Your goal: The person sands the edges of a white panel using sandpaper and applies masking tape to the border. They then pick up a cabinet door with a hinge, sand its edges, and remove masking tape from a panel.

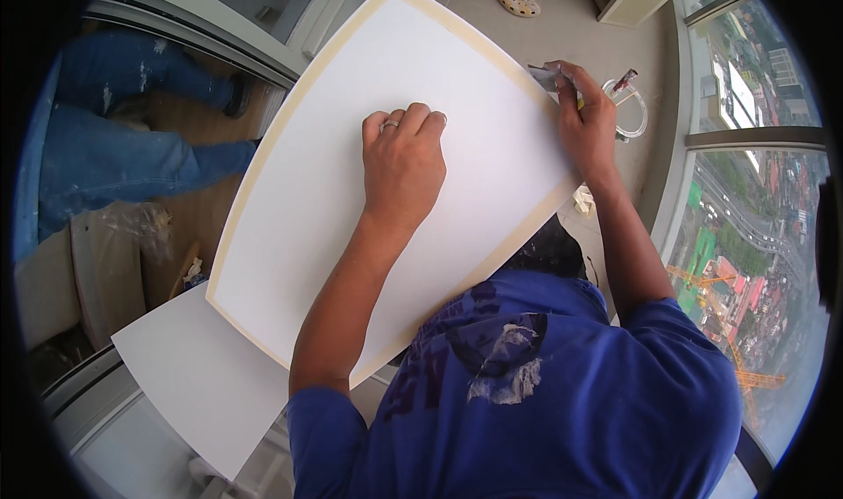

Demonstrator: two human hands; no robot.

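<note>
Your left hand (405, 167) curls its fingers (416, 118) over the white board (303, 200) spread beneath them; whether they grip anything, I cannot tell. To their right, your right hand (592, 123) pinches a grey-bladed tool (544, 78) beside the board's edge.

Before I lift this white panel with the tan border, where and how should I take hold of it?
Probably by opposite sides: left hand from the left on its left edge, right hand from the right at its right corner, because the white panel is broad, flat and shows no handle. The right hand holds a flat grey tool, so free it first.
</note>
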